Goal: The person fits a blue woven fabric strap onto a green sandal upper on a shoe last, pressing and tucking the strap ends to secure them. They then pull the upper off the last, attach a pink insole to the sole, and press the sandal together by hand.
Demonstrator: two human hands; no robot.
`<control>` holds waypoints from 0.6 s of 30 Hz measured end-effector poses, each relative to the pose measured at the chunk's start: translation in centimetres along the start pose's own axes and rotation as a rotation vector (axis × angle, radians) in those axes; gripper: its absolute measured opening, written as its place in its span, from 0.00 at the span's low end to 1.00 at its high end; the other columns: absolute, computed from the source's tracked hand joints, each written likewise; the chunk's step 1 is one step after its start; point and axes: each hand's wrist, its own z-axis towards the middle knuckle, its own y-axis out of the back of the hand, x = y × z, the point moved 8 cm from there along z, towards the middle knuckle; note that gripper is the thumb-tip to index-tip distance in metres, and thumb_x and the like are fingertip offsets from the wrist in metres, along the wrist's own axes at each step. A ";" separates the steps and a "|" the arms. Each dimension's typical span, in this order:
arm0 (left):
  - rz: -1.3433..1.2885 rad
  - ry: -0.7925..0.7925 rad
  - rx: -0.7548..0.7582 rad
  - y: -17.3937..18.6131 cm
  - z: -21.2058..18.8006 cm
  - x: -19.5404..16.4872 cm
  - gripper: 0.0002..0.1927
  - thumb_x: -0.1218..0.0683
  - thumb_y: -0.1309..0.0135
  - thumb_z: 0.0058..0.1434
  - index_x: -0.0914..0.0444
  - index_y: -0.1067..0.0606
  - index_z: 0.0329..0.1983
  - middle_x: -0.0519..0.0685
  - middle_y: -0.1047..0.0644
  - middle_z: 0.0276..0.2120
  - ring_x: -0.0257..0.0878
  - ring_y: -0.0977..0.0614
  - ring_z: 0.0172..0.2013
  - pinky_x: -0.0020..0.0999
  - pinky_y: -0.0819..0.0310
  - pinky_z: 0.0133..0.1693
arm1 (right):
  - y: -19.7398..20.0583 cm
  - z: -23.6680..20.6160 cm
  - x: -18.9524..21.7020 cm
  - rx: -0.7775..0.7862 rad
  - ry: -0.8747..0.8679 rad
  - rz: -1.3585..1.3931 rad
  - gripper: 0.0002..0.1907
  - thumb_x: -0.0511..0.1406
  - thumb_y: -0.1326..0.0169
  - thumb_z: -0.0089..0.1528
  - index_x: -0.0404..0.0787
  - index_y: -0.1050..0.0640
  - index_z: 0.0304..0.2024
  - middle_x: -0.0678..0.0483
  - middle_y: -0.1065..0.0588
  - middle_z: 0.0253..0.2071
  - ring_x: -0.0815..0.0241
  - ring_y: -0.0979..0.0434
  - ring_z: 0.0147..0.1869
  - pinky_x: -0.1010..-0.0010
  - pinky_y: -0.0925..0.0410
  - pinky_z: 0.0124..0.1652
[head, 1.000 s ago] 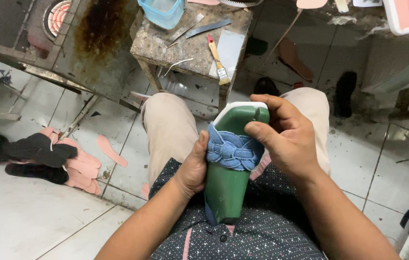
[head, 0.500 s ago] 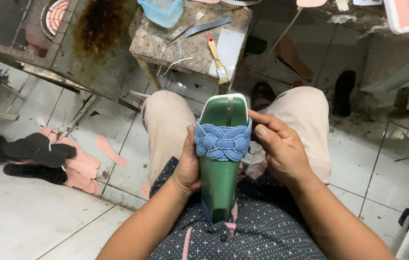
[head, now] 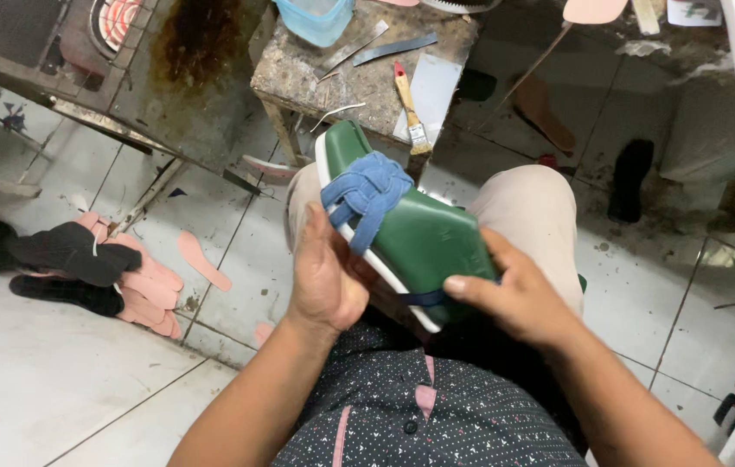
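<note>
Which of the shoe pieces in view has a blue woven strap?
The green sandal held in both hands; the pink insoles on the floor are flat and strapless.

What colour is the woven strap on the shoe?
The woven strap is blue, on a green sandal. The head view shows it best.

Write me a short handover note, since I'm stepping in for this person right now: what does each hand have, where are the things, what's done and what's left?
Left hand: grips the green sandal from the side, by the blue woven strap.
Right hand: holds the sandal's heel end, thumb on the insole.
Sandal sits tilted over the lap, toe toward the small workbench, where a brush lies.
Done: strap is on the sandal.
Left: cannot tell whether the strap is fully fixed; check it.
</note>
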 end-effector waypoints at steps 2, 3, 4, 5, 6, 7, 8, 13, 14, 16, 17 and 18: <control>0.026 -0.025 0.004 0.4 0.3 -1.4 0.32 0.36 0.61 0.70 0.59 0.35 0.69 0.53 0.27 0.61 0.47 0.24 0.59 0.49 0.28 0.60 | 2.1 1.2 -0.3 0.042 -0.049 0.153 0.38 0.41 0.39 0.53 0.32 0.29 0.65 0.47 0.22 0.54 0.58 0.23 0.56 0.67 0.32 0.57; 0.041 -0.036 0.013 0.7 0.7 -2.2 0.31 0.36 0.60 0.69 0.56 0.36 0.70 0.53 0.27 0.61 0.46 0.23 0.59 0.48 0.27 0.59 | 3.4 1.9 -0.3 0.059 -0.068 0.229 0.37 0.40 0.39 0.53 0.32 0.28 0.64 0.48 0.22 0.53 0.59 0.23 0.54 0.68 0.32 0.56; 0.117 -0.043 0.012 1.1 1.1 -3.1 0.29 0.40 0.56 0.68 0.54 0.37 0.70 0.51 0.27 0.61 0.44 0.23 0.57 0.46 0.27 0.58 | 4.1 2.8 -0.3 0.108 -0.076 0.282 0.35 0.40 0.40 0.56 0.29 0.27 0.63 0.46 0.22 0.51 0.58 0.23 0.52 0.67 0.31 0.53; 0.189 -0.048 0.006 1.7 1.3 -3.8 0.28 0.44 0.53 0.67 0.51 0.39 0.70 0.49 0.27 0.61 0.43 0.23 0.56 0.44 0.27 0.57 | 4.5 3.6 -0.3 0.158 -0.091 0.333 0.32 0.39 0.41 0.59 0.27 0.26 0.62 0.44 0.22 0.50 0.57 0.23 0.49 0.66 0.31 0.51; 0.262 -0.055 -0.001 2.3 1.3 -4.4 0.29 0.48 0.49 0.66 0.49 0.40 0.70 0.46 0.28 0.61 0.41 0.23 0.55 0.42 0.27 0.56 | 4.7 4.2 -0.4 0.210 -0.105 0.384 0.30 0.39 0.42 0.62 0.24 0.25 0.61 0.43 0.22 0.48 0.56 0.23 0.47 0.65 0.30 0.49; 0.329 -0.082 0.011 2.6 1.2 -4.8 0.28 0.49 0.48 0.68 0.53 0.38 0.70 0.47 0.27 0.58 0.40 0.23 0.53 0.40 0.26 0.55 | 5.7 5.1 -0.2 0.138 -0.065 0.265 0.29 0.39 0.42 0.63 0.25 0.25 0.60 0.45 0.22 0.49 0.59 0.23 0.49 0.67 0.31 0.50; 0.394 -0.107 0.025 2.9 1.1 -4.9 0.27 0.50 0.46 0.69 0.57 0.37 0.70 0.47 0.27 0.56 0.39 0.23 0.52 0.39 0.26 0.54 | 6.5 5.8 0.1 0.063 -0.026 0.145 0.27 0.39 0.43 0.63 0.27 0.25 0.59 0.48 0.22 0.49 0.62 0.24 0.50 0.70 0.31 0.52; 0.955 -0.260 -0.082 3.8 -0.1 -5.4 0.20 0.46 0.47 0.72 0.64 0.29 0.59 0.45 0.24 0.45 0.33 0.25 0.44 0.30 0.26 0.46 | 6.4 7.1 0.9 -0.117 -0.014 -0.450 0.21 0.42 0.48 0.66 0.35 0.21 0.54 0.54 0.19 0.44 0.66 0.23 0.48 0.74 0.31 0.49; 1.021 -0.284 -0.118 3.7 -0.2 -5.5 0.19 0.45 0.47 0.73 0.64 0.28 0.56 0.46 0.24 0.44 0.32 0.25 0.43 0.30 0.27 0.47 | 5.7 7.1 0.6 -0.104 -0.032 -0.465 0.20 0.43 0.48 0.67 0.35 0.19 0.52 0.54 0.19 0.42 0.66 0.23 0.47 0.73 0.31 0.48; 1.178 -0.299 -0.212 3.4 -0.6 -5.8 0.19 0.44 0.48 0.73 0.64 0.27 0.53 0.47 0.23 0.41 0.34 0.24 0.42 0.31 0.27 0.47 | 5.1 6.4 0.1 -0.143 -0.082 -0.478 0.20 0.44 0.48 0.69 0.37 0.18 0.54 0.50 0.19 0.40 0.60 0.24 0.44 0.68 0.30 0.46; 1.271 -0.296 -0.270 3.2 -0.8 -6.3 0.19 0.44 0.47 0.71 0.64 0.26 0.51 0.49 0.22 0.40 0.37 0.22 0.41 0.33 0.26 0.46 | 5.0 5.9 -0.2 -0.194 -0.110 -0.475 0.21 0.44 0.46 0.69 0.38 0.18 0.57 0.46 0.20 0.40 0.55 0.25 0.41 0.63 0.30 0.44; 1.363 -0.290 -0.328 2.8 -1.0 -6.7 0.19 0.44 0.47 0.70 0.64 0.26 0.50 0.50 0.21 0.39 0.39 0.21 0.41 0.34 0.25 0.46 | 5.0 5.5 -0.4 -0.248 -0.139 -0.471 0.22 0.44 0.45 0.69 0.40 0.18 0.61 0.42 0.20 0.40 0.50 0.26 0.39 0.58 0.30 0.42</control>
